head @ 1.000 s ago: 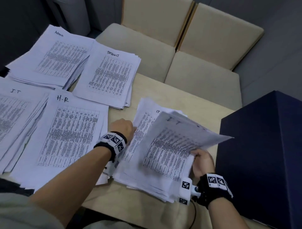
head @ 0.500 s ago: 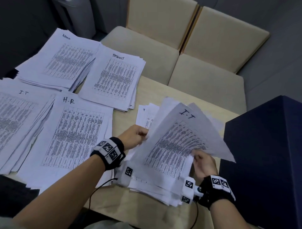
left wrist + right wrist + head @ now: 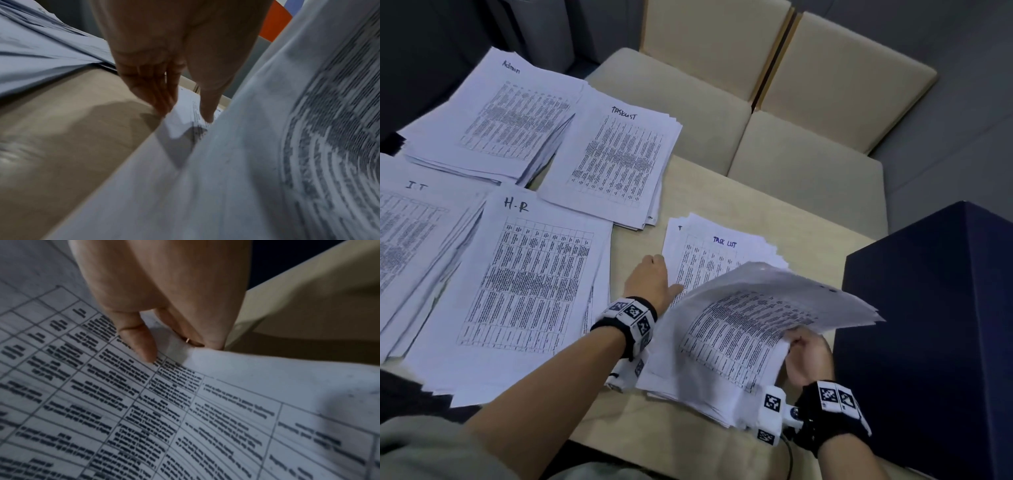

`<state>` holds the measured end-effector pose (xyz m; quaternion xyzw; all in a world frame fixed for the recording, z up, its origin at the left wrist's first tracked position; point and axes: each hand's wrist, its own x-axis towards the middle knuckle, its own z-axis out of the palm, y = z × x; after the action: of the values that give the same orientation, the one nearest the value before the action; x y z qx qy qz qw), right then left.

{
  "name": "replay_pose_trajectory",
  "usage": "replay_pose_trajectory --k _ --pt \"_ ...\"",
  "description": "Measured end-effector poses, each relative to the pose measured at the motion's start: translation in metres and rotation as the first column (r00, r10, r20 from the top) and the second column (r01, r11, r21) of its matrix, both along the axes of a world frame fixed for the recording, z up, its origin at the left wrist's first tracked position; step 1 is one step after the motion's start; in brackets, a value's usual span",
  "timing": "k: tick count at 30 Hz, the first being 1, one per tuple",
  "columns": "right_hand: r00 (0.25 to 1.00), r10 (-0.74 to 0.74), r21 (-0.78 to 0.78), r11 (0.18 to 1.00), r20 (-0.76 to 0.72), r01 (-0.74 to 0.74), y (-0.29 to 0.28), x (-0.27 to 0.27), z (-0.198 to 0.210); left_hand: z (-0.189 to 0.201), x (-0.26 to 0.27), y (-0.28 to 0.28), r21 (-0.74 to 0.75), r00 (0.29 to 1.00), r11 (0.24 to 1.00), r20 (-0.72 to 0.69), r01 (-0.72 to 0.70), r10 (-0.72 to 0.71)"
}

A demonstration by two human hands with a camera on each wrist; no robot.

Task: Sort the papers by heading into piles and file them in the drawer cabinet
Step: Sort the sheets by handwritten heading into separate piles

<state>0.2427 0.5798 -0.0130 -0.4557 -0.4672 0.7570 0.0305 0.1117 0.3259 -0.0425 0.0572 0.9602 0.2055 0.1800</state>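
Fingers (image 3: 197, 331) of the right hand (image 3: 806, 359) curl under the right edge of a lifted sheaf of sheets (image 3: 756, 325), with the thumb (image 3: 139, 344) pressed on the printed table on top, so the sheaf is pinched between thumb and fingers. From that grip the sheaf rises and bows leftward over the unsorted stack (image 3: 698, 387), its far edge raised toward the dark blue cabinet (image 3: 928, 325), which stands just right of the fingers.

Fingers (image 3: 156, 91) of the left hand (image 3: 650, 281) extend straight and close together, with their tips at the left edge of the uncovered part of the unsorted stack. The left thumb (image 3: 207, 104) lies on the top sheet there, headed "TASK LIST" (image 3: 725, 242). The left hand grips nothing; whether the fingertips press the paper or the table (image 3: 722, 205) beside it cannot be determined.

Left of the left fingers, touching none of them, lies the pile headed "H-R" (image 3: 524, 291). Farther left lies the pile headed "I T" (image 3: 410, 233), partly overlapped by the H-R pile. Beyond the left fingers lies the pile headed "TASKLIST" (image 3: 616, 164), and beyond and left of that the pile headed "Admin" (image 3: 496, 120). All four piles rest flat with the sheets loosely fanned.

Two beige chairs (image 3: 808, 147) stand side by side at the far edge of the table, well beyond both hands.
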Motion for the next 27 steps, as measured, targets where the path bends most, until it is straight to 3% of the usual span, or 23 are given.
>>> replay_pose_trajectory --k 3,6,8,10,12,14,17,21,23,24,25,27 --pt "0.999 -0.025 0.011 1.0 0.036 0.024 -0.002 0.004 -0.001 0.001 0.0 0.006 -0.007 0.994 0.999 0.107 -0.032 0.032" --pt "0.996 -0.059 -0.013 0.998 0.064 0.06 -0.001 0.005 -0.001 0.004 0.001 0.009 0.034 0.992 0.999 0.124 -0.02 0.016" --pt "0.997 -0.069 -0.032 0.997 0.034 0.07 -0.003 0.005 0.006 0.005 0.003 0.011 0.143 0.994 0.989 0.097 0.028 -0.042" --pt "0.996 -0.085 -0.018 0.996 -0.001 0.085 -0.003 0.004 0.013 0.008 0.005 0.014 0.343 0.982 0.935 0.125 0.093 -0.143" --pt "0.995 -0.095 0.002 0.995 0.001 0.095 -0.002 0.003 0.018 0.008 0.007 0.017 0.431 0.961 0.89 0.148 0.149 -0.232" --pt "0.996 -0.082 -0.012 0.997 0.026 0.083 0.0 0.001 0.017 0.002 0.007 0.02 0.347 0.99 0.934 0.077 0.082 -0.115" --pt "0.999 -0.021 -0.041 0.999 0.047 0.023 0.001 0.001 0.015 -0.003 0.006 0.013 0.133 0.975 0.966 -0.014 -0.22 0.223" --pt "0.998 0.033 -0.055 0.998 0.057 -0.03 -0.002 0.001 0.015 -0.003 0.002 0.005 0.057 0.966 0.966 0.077 -0.252 0.248" --pt "0.998 0.024 -0.052 0.998 0.059 -0.021 -0.006 -0.003 0.019 0.003 0.001 0.004 0.176 0.957 0.943 -0.021 -0.282 0.29" --pt "0.998 0.021 -0.046 0.999 0.056 -0.019 -0.006 -0.006 0.022 0.011 0.0 0.003 0.326 0.952 0.902 -0.024 -0.281 0.305" --pt "0.999 0.017 -0.053 0.999 0.039 -0.014 -0.006 -0.011 0.026 0.021 -0.001 0.003 0.492 0.958 0.827 0.06 -0.272 0.279" --pt "0.999 0.008 -0.088 0.996 -0.031 -0.011 -0.008 -0.023 0.042 0.05 0.0 0.001 0.72 0.969 0.658 0.242 -0.219 0.057"
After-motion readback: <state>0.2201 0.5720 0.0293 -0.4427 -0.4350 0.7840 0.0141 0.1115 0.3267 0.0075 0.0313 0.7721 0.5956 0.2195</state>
